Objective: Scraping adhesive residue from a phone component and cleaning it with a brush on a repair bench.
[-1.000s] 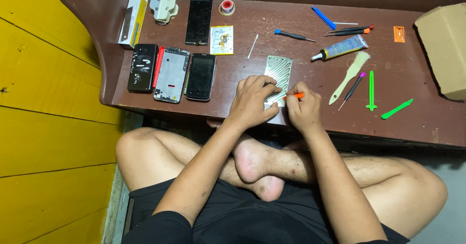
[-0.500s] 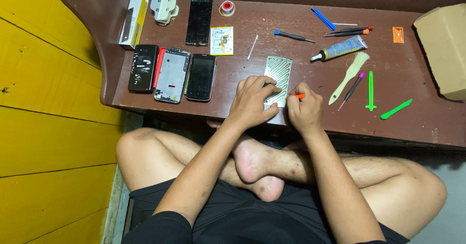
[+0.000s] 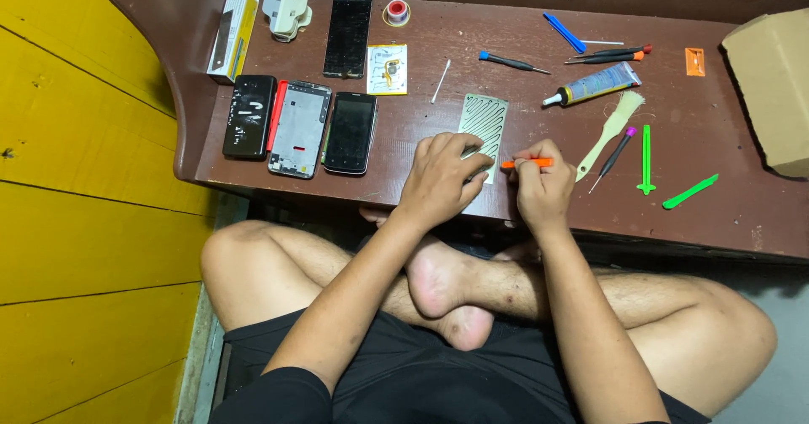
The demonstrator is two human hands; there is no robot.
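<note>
**Hands holding steady on the phone back panel**

Nothing much moving since the earlier frames: both hands staying put on the same panel, tool tip still at its right edge, table layout unchanged.

Left hand (image 3: 440, 174) is pressing flat, fingers spread and slightly curled, onto the lower end of the grey phone back panel (image 3: 484, 120), apparently pinning it so it does not slide. Panel is lying at the front middle of the brown wooden table (image 3: 716, 196), inner side up, with looping adhesive lines showing. Right hand (image 3: 542, 190) is closed in a pen-style pinch around an orange pry tool (image 3: 524, 163), held level with its tip pointing at the panel's right edge.

Spare parts are lined up on the left: dark phone back cover (image 3: 249, 116), silver phone mid-frame (image 3: 299, 129), black phone (image 3: 350, 132), another black phone (image 3: 348, 25) above.

Packages: a white and yellow box (image 3: 233, 29) is standing at the far left corner; a small white and yellow card packet (image 3: 388, 69) is lying flat beside the upper phone; a grey glue tube (image 3: 595, 85) with a printed label is lying angled to the right; a small orange tag (image 3: 694, 61) is near a plain cardboard box (image 3: 771, 87) at the right edge. Green pry tools (image 3: 647, 159) are parked within the right hand's reach.
</note>
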